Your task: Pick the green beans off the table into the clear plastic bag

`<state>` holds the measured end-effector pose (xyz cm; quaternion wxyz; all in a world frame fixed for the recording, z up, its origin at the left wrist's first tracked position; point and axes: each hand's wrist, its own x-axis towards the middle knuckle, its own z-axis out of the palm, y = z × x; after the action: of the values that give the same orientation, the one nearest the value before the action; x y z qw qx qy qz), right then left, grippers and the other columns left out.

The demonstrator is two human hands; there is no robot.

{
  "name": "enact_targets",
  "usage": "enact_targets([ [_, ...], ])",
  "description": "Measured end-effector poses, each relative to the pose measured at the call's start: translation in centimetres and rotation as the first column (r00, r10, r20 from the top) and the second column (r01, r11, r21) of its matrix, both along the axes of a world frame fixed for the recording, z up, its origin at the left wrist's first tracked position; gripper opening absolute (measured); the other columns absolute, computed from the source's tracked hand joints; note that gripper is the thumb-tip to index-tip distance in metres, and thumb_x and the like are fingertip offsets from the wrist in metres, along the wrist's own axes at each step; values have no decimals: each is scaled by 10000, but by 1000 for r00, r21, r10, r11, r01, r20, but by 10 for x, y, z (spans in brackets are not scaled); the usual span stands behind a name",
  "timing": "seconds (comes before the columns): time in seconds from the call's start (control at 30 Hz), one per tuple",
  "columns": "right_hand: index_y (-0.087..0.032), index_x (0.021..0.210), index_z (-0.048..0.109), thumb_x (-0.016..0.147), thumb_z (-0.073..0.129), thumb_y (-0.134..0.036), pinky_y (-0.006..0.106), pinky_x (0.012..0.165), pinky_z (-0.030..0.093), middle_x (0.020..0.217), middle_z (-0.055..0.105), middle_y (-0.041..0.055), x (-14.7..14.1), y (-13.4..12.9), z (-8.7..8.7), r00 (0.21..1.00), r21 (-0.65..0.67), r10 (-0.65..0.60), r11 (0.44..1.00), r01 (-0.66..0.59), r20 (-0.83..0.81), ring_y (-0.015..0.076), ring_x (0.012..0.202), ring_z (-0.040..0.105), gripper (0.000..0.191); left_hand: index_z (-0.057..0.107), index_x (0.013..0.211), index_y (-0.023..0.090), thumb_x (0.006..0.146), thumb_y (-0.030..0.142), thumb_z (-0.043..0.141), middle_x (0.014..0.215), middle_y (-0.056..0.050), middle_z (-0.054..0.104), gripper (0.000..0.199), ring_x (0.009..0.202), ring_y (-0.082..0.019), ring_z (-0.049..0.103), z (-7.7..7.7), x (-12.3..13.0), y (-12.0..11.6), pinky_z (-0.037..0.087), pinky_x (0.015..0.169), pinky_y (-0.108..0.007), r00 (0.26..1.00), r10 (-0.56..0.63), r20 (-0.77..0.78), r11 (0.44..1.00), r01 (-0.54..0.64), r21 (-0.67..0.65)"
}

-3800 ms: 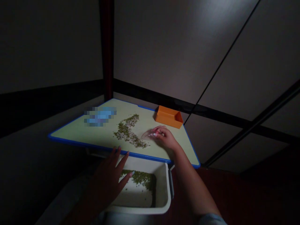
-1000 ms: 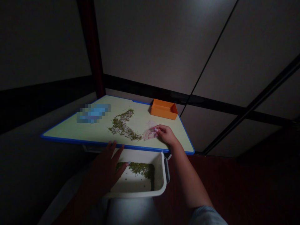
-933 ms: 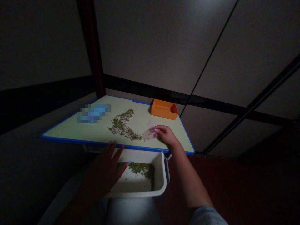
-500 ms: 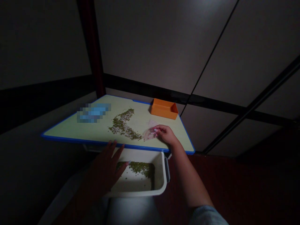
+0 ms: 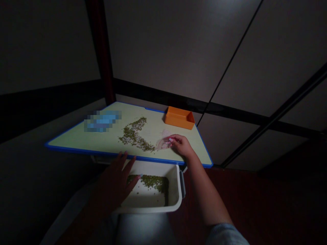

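My right hand (image 5: 180, 145) is closed in a pinch on a clear, pinkish protractor (image 5: 161, 143), which is low over the pale green tabletop (image 5: 89, 141) or resting on it. Just left of the protractor, small green mung beans (image 5: 131, 133) lie scattered in a curved band. My left hand (image 5: 119, 180) has its fingers spread, with the fingertips at the blue front edge of the table. Below that edge is a white plastic bin (image 5: 176, 197), partly hidden by my left hand and the tabletop. More green beans (image 5: 157, 182) lie inside the bin.
An orange open box (image 5: 178, 121) stands at the table's back right corner. A blurred-out blue patch (image 5: 103, 121) covers something at the left side. Panelled walls or cabinets (image 5: 163, 51) rise behind the table. The floor (image 5: 245, 200) is dark red.
Almost nothing differs. The whole view has shifted very slightly, while both hands, the protractor and the beans keep about the same places.
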<state>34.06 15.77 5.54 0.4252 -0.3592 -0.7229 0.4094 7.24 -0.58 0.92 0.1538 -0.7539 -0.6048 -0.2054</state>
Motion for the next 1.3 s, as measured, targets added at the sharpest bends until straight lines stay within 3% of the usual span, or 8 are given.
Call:
enact_targets([
  [0.17, -157, 922, 717, 794, 667, -376, 281, 667, 499, 781, 700, 49, -1, -1, -1, 998, -6, 51, 999, -51, -44, 143, 656, 597, 259, 550, 1332, 137, 881, 555, 422, 1439, -225, 503, 629, 1373, -367, 430, -4, -1, 2, 441, 1056, -515, 1000, -9, -7, 999, 10, 34],
  [0.43, -165, 876, 709, 757, 701, -366, 280, 653, 496, 764, 700, 42, -2, -1, -1, 998, -16, 11, 1000, -12, -61, 146, 643, 598, 233, 564, 1318, 128, 890, 537, 416, 1422, -246, 511, 610, 1350, -384, 455, -2, 1, 1, 470, 1015, -523, 1000, -15, -15, 997, 16, 80],
  [0.9, -164, 845, 710, 694, 767, -437, 267, 612, 469, 680, 680, 28, -2, -7, 6, 991, -140, 52, 988, -70, -127, 140, 593, 592, 317, 561, 1319, 142, 876, 550, 441, 1420, -232, 521, 614, 1355, -369, 453, -2, 1, 2, 471, 1025, -505, 1000, -24, -5, 997, 25, 80],
  [1.07, -159, 766, 678, 663, 788, -424, 247, 569, 445, 608, 644, 9, -2, -10, 4, 987, -230, 112, 964, -137, -120, 123, 544, 559, 305, 576, 1301, 124, 883, 536, 431, 1423, -249, 509, 605, 1367, -378, 435, -2, 1, 1, 461, 1033, -519, 999, -32, 2, 996, 31, 78],
  [1.3, -171, 664, 589, 648, 782, -380, 243, 588, 437, 612, 637, 6, 2, -8, 4, 993, -221, 83, 970, -101, -87, 124, 573, 570, 284, 562, 1317, 118, 888, 527, 427, 1426, -260, 500, 608, 1351, -396, 449, 0, 1, 0, 480, 1008, -532, 999, -43, 6, 996, 42, 74],
])
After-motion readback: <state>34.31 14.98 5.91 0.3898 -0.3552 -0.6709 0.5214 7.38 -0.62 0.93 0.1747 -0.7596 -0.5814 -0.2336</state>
